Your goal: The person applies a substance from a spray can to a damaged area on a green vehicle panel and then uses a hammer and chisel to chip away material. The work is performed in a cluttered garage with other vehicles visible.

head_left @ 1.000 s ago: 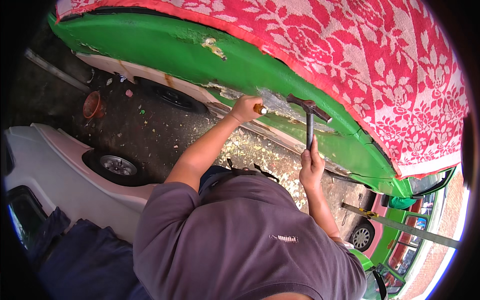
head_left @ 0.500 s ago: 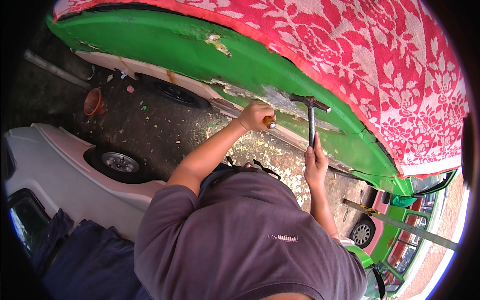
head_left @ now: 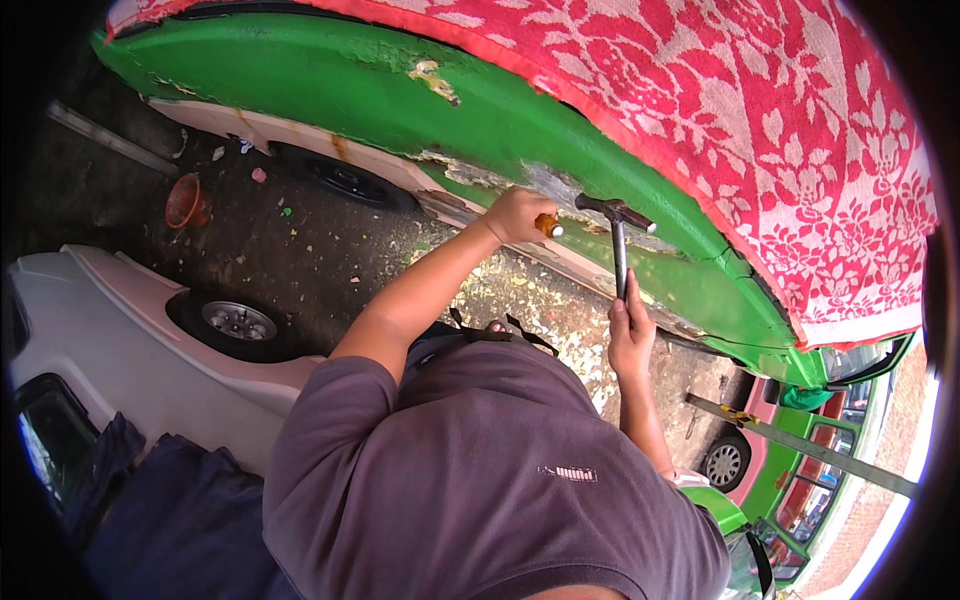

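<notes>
My left hand (head_left: 517, 215) is closed round an amber-handled tool (head_left: 549, 225) whose capped butt end points right; its working end is hidden by the hand. That fist lies against the green vehicle side panel (head_left: 380, 100), beside a strip of flaked, bare-looking surface (head_left: 555, 182). In my right hand (head_left: 632, 335) is a hammer (head_left: 618, 245), gripped by its dark shaft with the head uppermost. The hammer head sits just right of the tool's butt end, with a small gap between them in the picture.
A red-and-white floral cloth (head_left: 740, 120) covers the vehicle's top. Paint flakes (head_left: 570, 335) litter the ground below. Behind on the left stands a pale car (head_left: 150, 340), with dark cloth (head_left: 190, 510) on it. An orange bucket (head_left: 184, 202) lies farther left; a metal bar (head_left: 800, 450) crosses at right.
My left hand with the amber-handled tool has shifted slightly right and up. The hammer head has dipped slightly down and left, bringing it closer to the tool's butt end.
</notes>
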A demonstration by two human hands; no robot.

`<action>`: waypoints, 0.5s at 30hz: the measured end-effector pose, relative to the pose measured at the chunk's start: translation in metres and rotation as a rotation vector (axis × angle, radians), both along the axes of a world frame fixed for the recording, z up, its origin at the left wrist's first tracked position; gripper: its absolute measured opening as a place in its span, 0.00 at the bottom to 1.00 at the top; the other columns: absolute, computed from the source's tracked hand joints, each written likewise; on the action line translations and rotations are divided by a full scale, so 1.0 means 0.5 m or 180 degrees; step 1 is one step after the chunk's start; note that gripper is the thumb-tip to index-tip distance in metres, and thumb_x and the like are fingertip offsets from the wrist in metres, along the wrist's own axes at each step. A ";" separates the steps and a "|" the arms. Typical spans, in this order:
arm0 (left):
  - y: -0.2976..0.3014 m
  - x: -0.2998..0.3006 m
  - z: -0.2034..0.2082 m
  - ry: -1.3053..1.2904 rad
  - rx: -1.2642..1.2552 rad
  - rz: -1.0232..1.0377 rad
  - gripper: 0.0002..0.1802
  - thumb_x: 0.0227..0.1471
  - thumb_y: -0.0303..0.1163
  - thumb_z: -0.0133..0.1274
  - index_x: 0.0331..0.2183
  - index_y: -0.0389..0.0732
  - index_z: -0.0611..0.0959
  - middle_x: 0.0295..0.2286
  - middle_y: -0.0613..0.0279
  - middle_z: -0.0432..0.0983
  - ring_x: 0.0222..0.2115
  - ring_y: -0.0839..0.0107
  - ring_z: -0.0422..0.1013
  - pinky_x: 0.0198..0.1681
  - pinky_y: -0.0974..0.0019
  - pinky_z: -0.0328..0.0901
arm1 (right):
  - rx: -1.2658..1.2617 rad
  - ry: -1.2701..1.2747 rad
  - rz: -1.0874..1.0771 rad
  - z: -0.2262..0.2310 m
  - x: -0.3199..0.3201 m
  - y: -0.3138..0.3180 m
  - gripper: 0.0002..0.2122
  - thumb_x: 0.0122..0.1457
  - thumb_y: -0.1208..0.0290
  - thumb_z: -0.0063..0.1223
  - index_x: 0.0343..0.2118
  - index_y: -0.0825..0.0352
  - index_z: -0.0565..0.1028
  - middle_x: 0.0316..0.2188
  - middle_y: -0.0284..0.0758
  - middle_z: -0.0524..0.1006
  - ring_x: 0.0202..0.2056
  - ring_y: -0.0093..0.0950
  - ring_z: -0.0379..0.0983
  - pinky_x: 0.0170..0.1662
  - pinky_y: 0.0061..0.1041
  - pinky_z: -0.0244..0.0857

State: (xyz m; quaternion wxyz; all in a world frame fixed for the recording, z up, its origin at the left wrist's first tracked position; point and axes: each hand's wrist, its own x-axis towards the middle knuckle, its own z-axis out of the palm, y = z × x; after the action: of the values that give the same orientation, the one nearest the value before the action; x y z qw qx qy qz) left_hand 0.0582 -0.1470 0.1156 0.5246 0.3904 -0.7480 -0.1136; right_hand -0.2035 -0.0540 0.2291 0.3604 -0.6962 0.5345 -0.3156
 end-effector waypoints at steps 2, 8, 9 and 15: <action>0.000 0.006 0.001 -0.0011 0.0052 0.0021 0.10 0.33 0.29 0.62 0.20 0.43 0.74 0.18 0.60 0.72 0.19 0.61 0.71 0.22 0.62 0.64 | -0.0158 0.0079 0.0044 -0.008 -0.009 0.016 0.23 0.61 0.78 0.47 0.60 0.61 0.65 0.19 0.31 0.68 0.22 0.17 0.62 0.28 0.17 0.60; -0.015 0.017 -0.005 -0.0005 0.0116 0.0184 0.13 0.35 0.33 0.62 0.19 0.43 0.73 0.16 0.58 0.70 0.18 0.56 0.70 0.22 0.59 0.64 | -0.0602 0.0342 0.0240 -0.031 -0.016 0.021 0.22 0.60 0.79 0.48 0.58 0.64 0.66 0.20 0.41 0.73 0.20 0.20 0.65 0.27 0.19 0.62; -0.013 0.017 0.001 0.0037 0.0151 0.0197 0.13 0.35 0.33 0.62 0.19 0.43 0.72 0.16 0.58 0.70 0.18 0.56 0.70 0.21 0.59 0.64 | -0.0521 0.0139 0.0060 -0.034 -0.024 0.034 0.22 0.60 0.79 0.48 0.58 0.64 0.66 0.21 0.43 0.74 0.20 0.21 0.65 0.27 0.19 0.62; -0.007 0.017 0.018 0.0159 0.0300 0.0182 0.13 0.35 0.33 0.62 0.19 0.42 0.72 0.16 0.57 0.69 0.19 0.56 0.69 0.21 0.58 0.63 | -0.0736 0.0374 0.0342 -0.038 -0.019 0.031 0.21 0.60 0.79 0.48 0.58 0.64 0.66 0.24 0.42 0.77 0.21 0.25 0.69 0.29 0.22 0.65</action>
State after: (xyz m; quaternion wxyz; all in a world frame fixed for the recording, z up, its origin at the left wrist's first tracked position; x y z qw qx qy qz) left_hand 0.0666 -0.1506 0.1247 0.5271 0.4329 -0.7171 -0.1433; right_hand -0.2133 -0.0386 0.2102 0.2623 -0.7780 0.4767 -0.3141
